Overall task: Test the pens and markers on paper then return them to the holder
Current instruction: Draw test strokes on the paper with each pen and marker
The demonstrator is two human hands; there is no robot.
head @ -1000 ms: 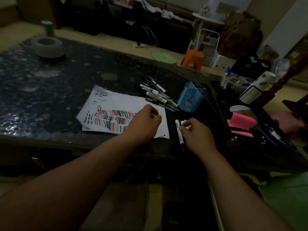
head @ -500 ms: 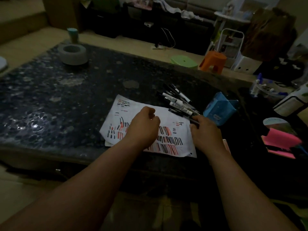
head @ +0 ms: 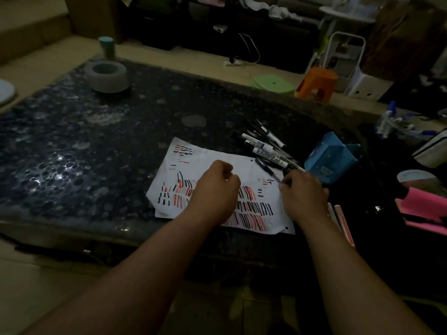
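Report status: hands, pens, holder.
Left hand curled over paper, grip unclear. Right hand pinches dark pen. Pen pile beside blue holder, not yet returned.

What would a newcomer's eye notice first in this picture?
The white paper, near the front edge of the dark table, covered with red and black strokes, stands out most. The right hand pinches a black pen at the paper's far right corner, near the blue holder and a pile of markers.

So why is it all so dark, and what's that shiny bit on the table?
Head view: the room is dim, so far corners go nearly black; the shiny bit is glare on the glossy table, left side; the white paper shows brightest; the right hand pinching a pen looks slightly smeared.
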